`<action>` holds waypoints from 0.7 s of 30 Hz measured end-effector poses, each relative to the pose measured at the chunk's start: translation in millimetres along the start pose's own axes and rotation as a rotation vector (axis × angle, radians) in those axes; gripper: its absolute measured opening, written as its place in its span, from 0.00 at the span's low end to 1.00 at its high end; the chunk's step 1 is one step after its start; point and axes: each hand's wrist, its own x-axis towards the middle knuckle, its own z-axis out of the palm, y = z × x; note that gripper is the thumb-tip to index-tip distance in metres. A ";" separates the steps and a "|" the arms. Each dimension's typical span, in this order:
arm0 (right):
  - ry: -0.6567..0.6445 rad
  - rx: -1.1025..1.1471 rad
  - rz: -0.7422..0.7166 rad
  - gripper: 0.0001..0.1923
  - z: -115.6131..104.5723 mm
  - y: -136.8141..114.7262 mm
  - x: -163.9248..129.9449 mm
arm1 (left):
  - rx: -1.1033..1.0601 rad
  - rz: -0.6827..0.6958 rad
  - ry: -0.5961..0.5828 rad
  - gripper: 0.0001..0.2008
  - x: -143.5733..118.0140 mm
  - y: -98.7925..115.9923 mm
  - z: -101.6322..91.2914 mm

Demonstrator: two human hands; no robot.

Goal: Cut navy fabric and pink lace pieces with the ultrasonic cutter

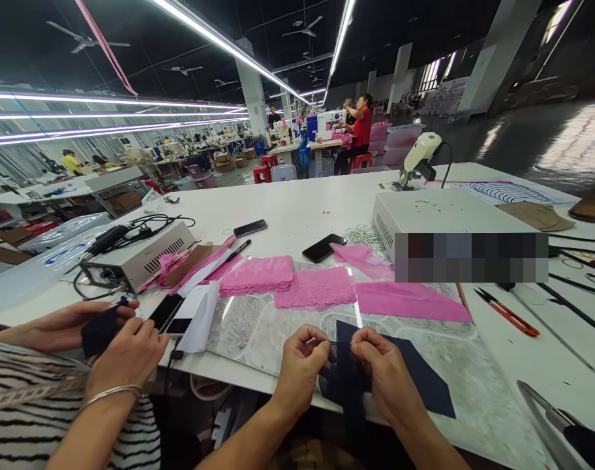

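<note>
— What are your hands doing?
— Your left hand (301, 361) and right hand (381, 365) both pinch a piece of dark navy fabric (410, 375) at the near edge of the white table (297, 209), fingertips close together.
— What's nearby?
— Pink lace pieces (314, 287) lie just beyond; a co-worker's hands (114, 343) at your left hold dark cloth too.

1. Long white worktable (297, 209), with a marbled grey mat (258, 326) at its near edge
2. Pink lace pieces (258, 274) and a dark navy fabric piece (425, 382) lie on the mat
3. Two black phones (321, 248), orange-handled snips (510, 314) and white metal boxes (434, 212) sit on the bare top
</note>
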 end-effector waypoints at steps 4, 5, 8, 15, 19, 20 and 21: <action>0.001 0.006 0.014 0.11 -0.2 2.7 1.5 | -0.026 -0.022 0.020 0.12 0.9 1.1 3.2; 0.001 0.007 0.017 0.11 -0.1 3.5 2.0 | -0.033 -0.030 0.023 0.12 1.2 1.5 4.1; -0.002 0.007 0.018 0.12 0.4 4.9 3.8 | -0.044 -0.053 0.021 0.14 2.0 2.8 6.3; 0.047 0.008 -0.012 0.10 5.4 1.8 7.2 | -0.039 -0.041 0.074 0.15 3.5 5.9 7.2; 0.063 0.020 -0.024 0.09 9.3 -1.1 7.6 | -0.042 -0.052 0.085 0.15 4.2 7.7 7.1; 0.065 0.023 -0.024 0.09 10.0 -1.4 7.7 | -0.040 -0.062 0.083 0.14 4.5 8.2 7.0; 0.066 0.025 -0.024 0.09 10.7 -1.6 7.9 | -0.039 -0.073 0.082 0.14 5.1 8.6 6.8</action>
